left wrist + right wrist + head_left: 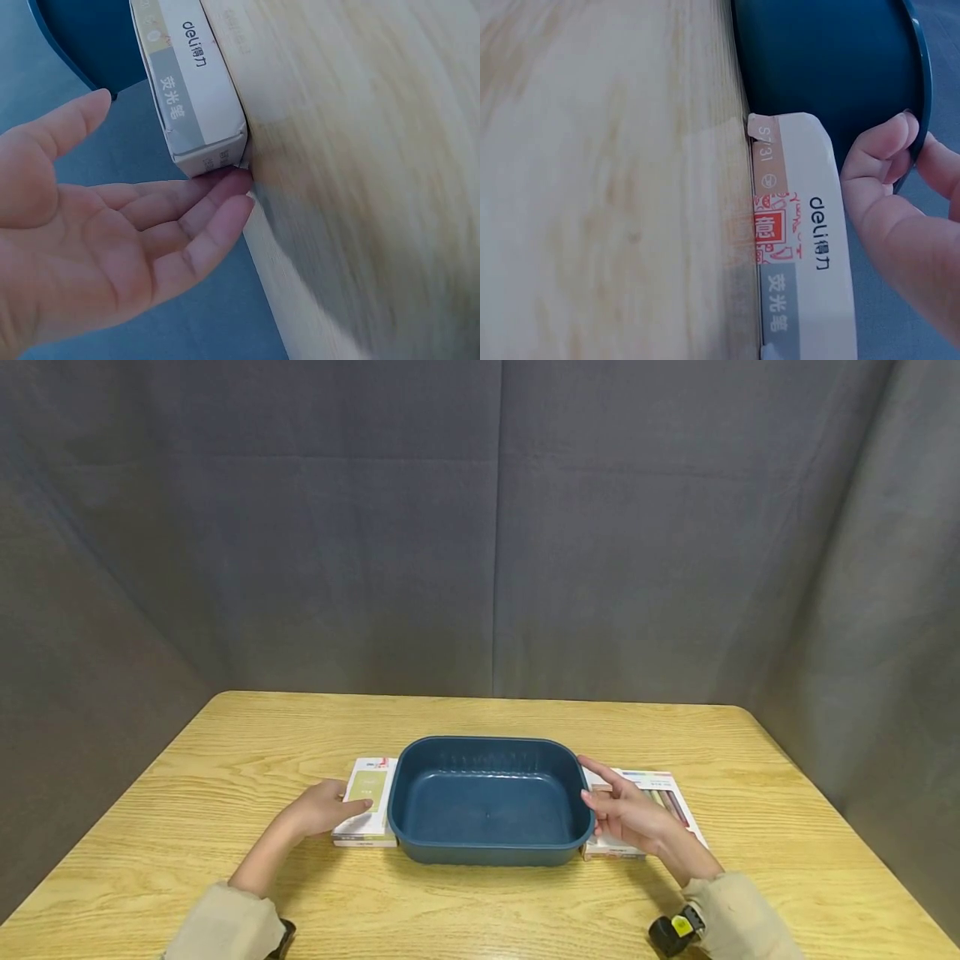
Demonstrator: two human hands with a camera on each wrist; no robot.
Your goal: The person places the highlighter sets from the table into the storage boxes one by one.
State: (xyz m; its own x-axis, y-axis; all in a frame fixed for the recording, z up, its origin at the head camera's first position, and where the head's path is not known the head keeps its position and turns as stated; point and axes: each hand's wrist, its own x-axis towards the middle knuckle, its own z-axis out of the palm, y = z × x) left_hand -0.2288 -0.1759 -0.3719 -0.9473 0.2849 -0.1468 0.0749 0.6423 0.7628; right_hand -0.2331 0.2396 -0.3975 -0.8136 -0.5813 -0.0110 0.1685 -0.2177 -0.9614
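A dark blue rectangular plastic basin [487,810] stands between two flat white highlighter boxes. My left hand [318,810] is at the outer side of the left highlighter box [367,787]. In the left wrist view, its fingers [187,232] lie extended with tips against the end of the box, and the thumb stands apart. My right hand [630,814] pinches the basin's right rim between thumb and fingers, plainly seen in the right wrist view. Under and beside that hand lies the right highlighter box [810,240], partly hidden by it in the head view.
Everything rests on a light wooden table [300,727] with rounded far corners. Grey curtains [480,568] hang behind it and along both sides. A dark strap with a yellow mark [681,927] is on the right wrist.
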